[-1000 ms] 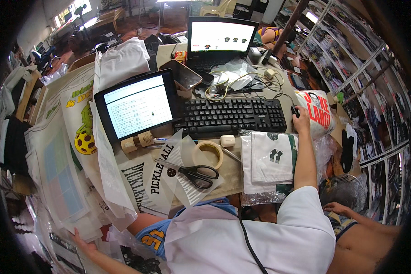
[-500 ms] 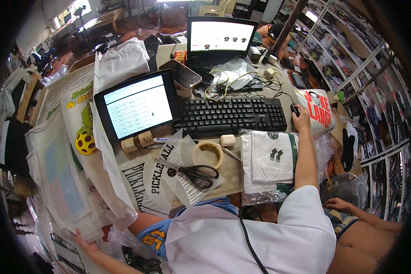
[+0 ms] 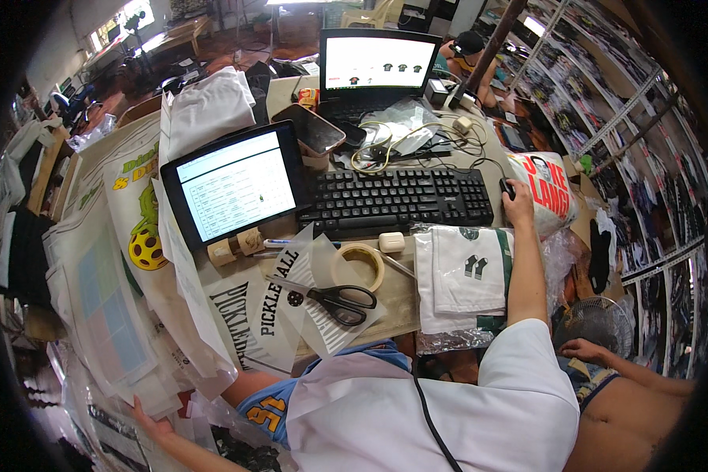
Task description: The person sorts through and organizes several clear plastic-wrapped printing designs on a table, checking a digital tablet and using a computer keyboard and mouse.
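Note:
My right hand point(image 3: 519, 203) is wrapped over a black computer mouse point(image 3: 508, 189) beside the keyboard's right end. Down at the lower left, my left hand point(image 3: 154, 423) lies against the bottom edge of a stack of printed transfer sheets point(image 3: 110, 299), a finger stretched out; its other fingers are partly hidden. A black keyboard point(image 3: 401, 200) lies in front of a laptop point(image 3: 379, 67) showing small shirt pictures. To its left, a tablet point(image 3: 234, 185) leans upright with a table of rows on its screen. A folded white garment point(image 3: 472, 271) in clear plastic sits below my right wrist.
Black-handled scissors point(image 3: 342, 304) and a tape roll point(image 3: 359, 267) rest on lettered film pieces point(image 3: 279, 303). A white earbud case point(image 3: 392, 241), a phone point(image 3: 320, 130) and tangled cables point(image 3: 417, 138) share the table. A white printed bag point(image 3: 543, 189) stands right; another person's hand point(image 3: 582, 352) is nearby.
The rows on the tablet screen look different. A person in a dark cap behind the laptop has shifted. My hands stay in nearly the same places.

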Demonstrator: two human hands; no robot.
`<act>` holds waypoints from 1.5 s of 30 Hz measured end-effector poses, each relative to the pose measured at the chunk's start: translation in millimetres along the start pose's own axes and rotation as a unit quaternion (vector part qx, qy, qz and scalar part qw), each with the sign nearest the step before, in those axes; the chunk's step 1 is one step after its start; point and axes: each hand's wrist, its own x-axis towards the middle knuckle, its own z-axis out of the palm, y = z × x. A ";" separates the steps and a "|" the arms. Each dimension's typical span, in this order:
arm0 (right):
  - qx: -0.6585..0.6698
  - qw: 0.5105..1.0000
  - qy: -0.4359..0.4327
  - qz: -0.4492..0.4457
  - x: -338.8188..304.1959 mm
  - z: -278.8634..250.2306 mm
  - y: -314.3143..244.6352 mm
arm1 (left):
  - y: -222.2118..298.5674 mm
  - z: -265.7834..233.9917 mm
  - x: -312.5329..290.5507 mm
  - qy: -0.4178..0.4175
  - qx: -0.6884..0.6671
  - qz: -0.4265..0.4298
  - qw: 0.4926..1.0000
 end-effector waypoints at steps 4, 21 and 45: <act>0.005 1.000 -0.002 -0.004 0.2 0.1 0.5 | -1.9 -8.3 6.5 0.004 -0.010 -0.018 1.000; 0.025 0.999 0.001 -0.020 0.0 0.3 -1.6 | -0.8 -8.7 6.6 0.024 -0.009 -0.013 1.000; -0.014 1.000 0.002 -0.001 1.4 1.5 5.1 | 3.3 8.5 -5.8 0.022 -0.008 -0.008 1.000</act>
